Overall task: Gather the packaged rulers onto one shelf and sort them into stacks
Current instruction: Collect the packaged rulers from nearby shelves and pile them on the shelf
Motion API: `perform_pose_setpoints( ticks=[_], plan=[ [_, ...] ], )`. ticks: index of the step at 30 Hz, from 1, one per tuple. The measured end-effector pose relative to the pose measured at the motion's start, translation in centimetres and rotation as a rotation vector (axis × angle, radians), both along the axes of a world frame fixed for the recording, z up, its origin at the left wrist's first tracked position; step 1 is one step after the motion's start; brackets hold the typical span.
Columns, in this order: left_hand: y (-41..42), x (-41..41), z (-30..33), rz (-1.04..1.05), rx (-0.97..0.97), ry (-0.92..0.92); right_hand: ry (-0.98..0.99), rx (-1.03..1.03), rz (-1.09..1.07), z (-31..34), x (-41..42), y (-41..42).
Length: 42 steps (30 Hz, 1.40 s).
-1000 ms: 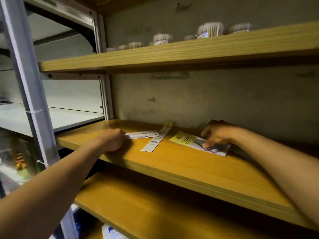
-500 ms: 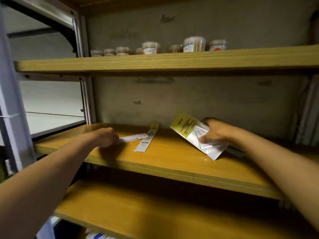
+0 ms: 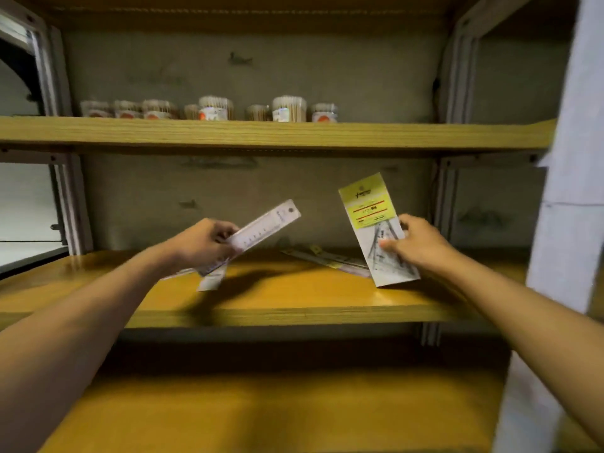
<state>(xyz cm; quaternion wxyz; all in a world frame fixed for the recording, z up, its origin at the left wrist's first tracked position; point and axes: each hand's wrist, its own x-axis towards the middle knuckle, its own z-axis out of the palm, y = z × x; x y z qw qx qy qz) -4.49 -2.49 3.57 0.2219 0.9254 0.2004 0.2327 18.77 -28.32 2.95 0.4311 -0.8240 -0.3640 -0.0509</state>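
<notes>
Here the left hand (image 3: 204,245) grasps a long, narrow white ruler in clear plastic packaging (image 3: 263,230), lifted above the middle wooden shelf (image 3: 294,299); its grip is clenched round the lower part of the ruler, and the free end with the hanging hole points up and to the right. Under this hand a second narrow white packet (image 3: 211,280) hangs down, blurred, and I cannot tell if the hand also holds it or if it lies on the shelf.

The right hand (image 3: 416,245) pinches a wide flat white packet with a yellow header card (image 3: 372,223), thumb on the front and the other fingers behind. The packet stands almost upright, a little tilted to the left, and its lower edge is at the shelf board or just above it; which one I cannot tell.

Between the two hands, some more narrow packaged rulers with yellow tags (image 3: 330,260) lie flat on the same shelf, near the back wall, partly behind the wide packet.

On the upper wooden shelf (image 3: 392,137) stands a row of small clear round plastic tubs with thin wooden sticks inside (image 3: 289,109)
</notes>
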Motion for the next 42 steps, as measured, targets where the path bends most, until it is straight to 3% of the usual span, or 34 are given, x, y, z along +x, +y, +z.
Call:
perform_pose_setpoints(
  ticks=[5,12,18,22,32,42],
  plan=[
    [-8.1,7.1,-0.2,-0.298,-0.142,-0.050,0.053,0.004,-0.031,-0.5,0.2,-7.8],
    [-21.7,16.3,0.9,-0.684,-0.273,-0.145,0.055,0.160,-0.151,1.0,0.6,-19.8],
    [-33.8,22.2,0.4,-0.865,-0.210,-0.095,-0.006,0.143,-0.358,0.9,2.2,-31.4],
    [-41.4,26.4,0.0,-0.879,-0.250,-0.056,-0.014,0.143,-0.481,-0.1,5.0,-38.8],
    [-53.6,37.7,0.0,-0.768,-0.318,-0.001,-0.003,0.117,-0.521,-1.2,12.8,-55.9],
    [-58.9,47.6,-1.8,-0.635,-0.354,0.037,0.043,0.104,-0.588,-5.5,23.8,-61.7]
  ],
)
